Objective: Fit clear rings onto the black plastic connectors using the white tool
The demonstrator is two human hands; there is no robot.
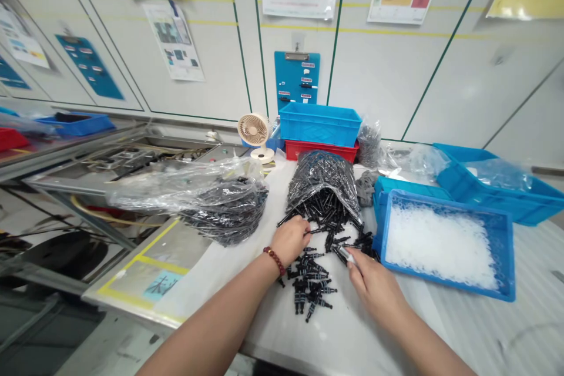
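My left hand [289, 242], a beaded bracelet at its wrist, is closed in a pinch at a slim black plastic part by the mouth of a clear bag [324, 179] full of such black parts. In my right hand [374, 285] is a short white-and-grey cylindrical tool [346, 255], its tip among loose black parts at the bag's right front. Between my hands lies a pile of black parts with pale rings [312, 285]. Right of my right hand, a blue tray [447, 288] holds a heap of small translucent white rings [440, 241].
Left of the bag lies another clear bag of black parts [229, 208]. A small beige fan [254, 130] stands behind it. A blue bin [320, 124] rests on a red bin [321, 151] at the back. Another blue bin [537, 202] sits at the right.
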